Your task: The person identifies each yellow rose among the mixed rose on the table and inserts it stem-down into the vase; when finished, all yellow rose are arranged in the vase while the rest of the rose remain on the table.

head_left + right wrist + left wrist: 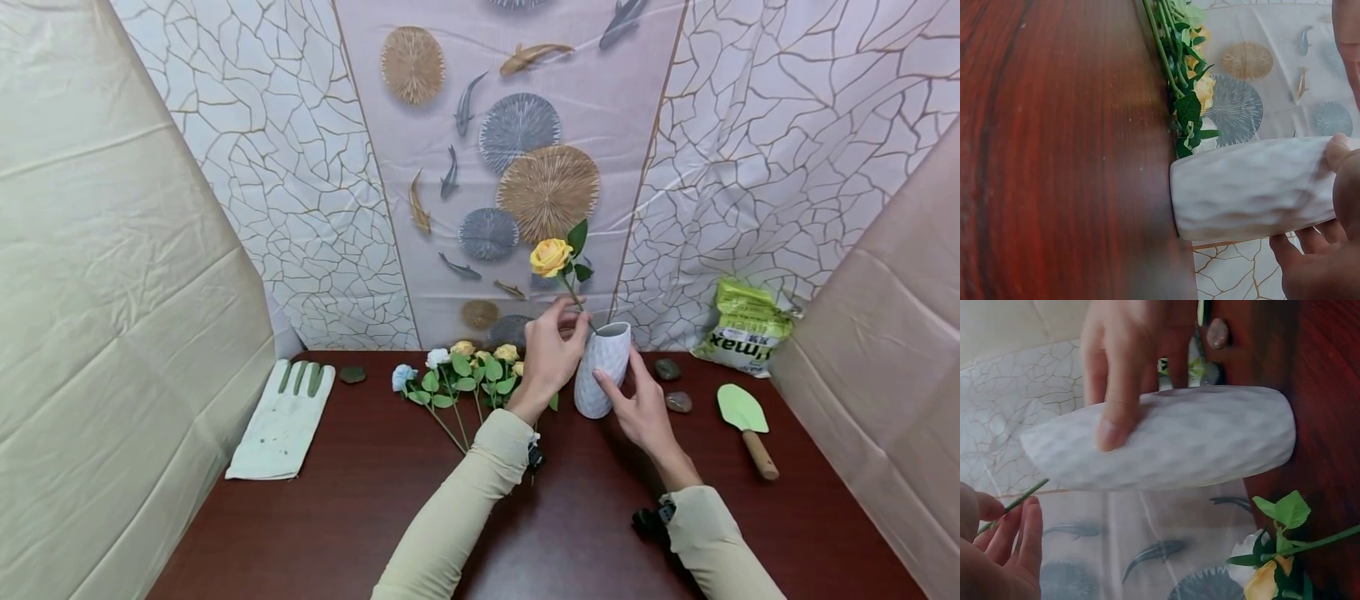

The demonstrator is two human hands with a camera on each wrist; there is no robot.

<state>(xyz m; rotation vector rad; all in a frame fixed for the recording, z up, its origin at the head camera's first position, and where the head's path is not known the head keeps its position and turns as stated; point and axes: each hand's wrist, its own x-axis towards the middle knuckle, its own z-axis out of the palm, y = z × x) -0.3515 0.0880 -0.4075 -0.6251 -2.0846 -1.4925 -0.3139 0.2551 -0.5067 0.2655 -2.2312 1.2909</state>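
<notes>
In the head view my left hand (553, 348) pinches the green stem of a yellow rose (551, 257), its bloom up and to the left. The stem's lower end enters the mouth of a white dimpled vase (602, 371). My right hand (642, 406) grips the vase's side, thumb in front and fingers behind. The vase stands on the table, tilted slightly right. In the left wrist view the stem (1030, 493) reaches the vase's rim between my left thumb and fingers. The right wrist view shows my right thumb (1339, 150) against the vase wall.
Several artificial flowers (468, 375), blue, white and yellow, lie left of the vase. A white glove (281, 425) and a dark stone (352, 374) are farther left. Two stones (678, 402), a green trowel (744, 412) and a green bag (746, 329) sit to the right.
</notes>
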